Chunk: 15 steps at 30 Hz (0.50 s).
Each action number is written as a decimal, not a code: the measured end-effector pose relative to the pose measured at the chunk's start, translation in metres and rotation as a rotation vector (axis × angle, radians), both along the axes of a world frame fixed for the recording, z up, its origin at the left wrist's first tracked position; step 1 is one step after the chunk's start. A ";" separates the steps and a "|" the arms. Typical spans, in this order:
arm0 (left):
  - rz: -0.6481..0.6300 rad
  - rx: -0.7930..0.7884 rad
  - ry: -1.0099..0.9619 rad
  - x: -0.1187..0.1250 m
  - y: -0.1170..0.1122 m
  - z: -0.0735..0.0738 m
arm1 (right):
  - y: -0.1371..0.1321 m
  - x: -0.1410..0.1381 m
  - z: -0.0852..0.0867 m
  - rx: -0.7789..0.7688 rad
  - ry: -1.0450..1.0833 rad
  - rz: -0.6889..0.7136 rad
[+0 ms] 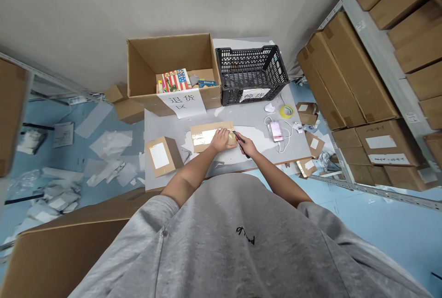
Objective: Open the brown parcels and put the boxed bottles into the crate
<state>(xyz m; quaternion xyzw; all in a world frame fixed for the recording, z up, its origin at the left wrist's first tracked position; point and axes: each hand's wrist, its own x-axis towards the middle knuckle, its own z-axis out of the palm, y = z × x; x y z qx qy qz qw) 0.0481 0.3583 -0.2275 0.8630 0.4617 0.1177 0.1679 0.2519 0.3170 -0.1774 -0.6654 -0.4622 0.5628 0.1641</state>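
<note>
A flat cardboard parcel (pixel 199 135) with a white label and shiny clear tape lies on the grey table in front of me. My left hand (pixel 221 140) is on its right part, fingers bent over the top and thumb along the near edge, gripping it. In my right hand (pixel 246 145) is a black and red box cutter (pixel 238 137), its tip touching or very close to the parcel's right end. Fingers wrap round the handle, so part of the cutter is hidden. Left of the parcel stands a small brown box (pixel 163 156) with a white label.
A large open carton (pixel 145 100) with books and a black plastic crate (pixel 226 94) stand at the back of the table (pixel 221 114). To the right lie a phone (pixel 276 131) with a white cable and a yellow tape roll (pixel 286 111). Shelves with boxes flank the table; paper litters the floor.
</note>
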 end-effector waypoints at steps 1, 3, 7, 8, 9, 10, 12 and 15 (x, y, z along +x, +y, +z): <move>0.000 -0.004 -0.001 0.000 0.000 0.000 | -0.002 0.001 0.000 0.014 0.018 0.008; -0.003 -0.007 -0.004 0.000 -0.001 0.000 | -0.006 0.004 -0.003 0.057 0.057 0.030; -0.008 0.002 -0.008 0.000 -0.002 0.001 | -0.002 0.005 -0.010 0.069 0.079 0.032; -0.008 0.002 -0.009 0.000 -0.002 0.002 | 0.000 0.004 -0.012 0.071 0.076 0.028; -0.006 0.001 -0.011 0.000 -0.002 0.002 | 0.001 0.004 -0.013 0.071 0.073 0.023; -0.005 0.000 -0.009 0.001 -0.001 0.002 | 0.001 0.004 -0.013 0.068 0.069 0.018; -0.004 -0.001 0.008 0.002 0.000 0.002 | 0.002 0.005 -0.013 0.052 0.061 0.012; -0.011 0.014 0.041 0.004 0.002 0.001 | 0.001 0.006 -0.009 0.026 0.028 0.009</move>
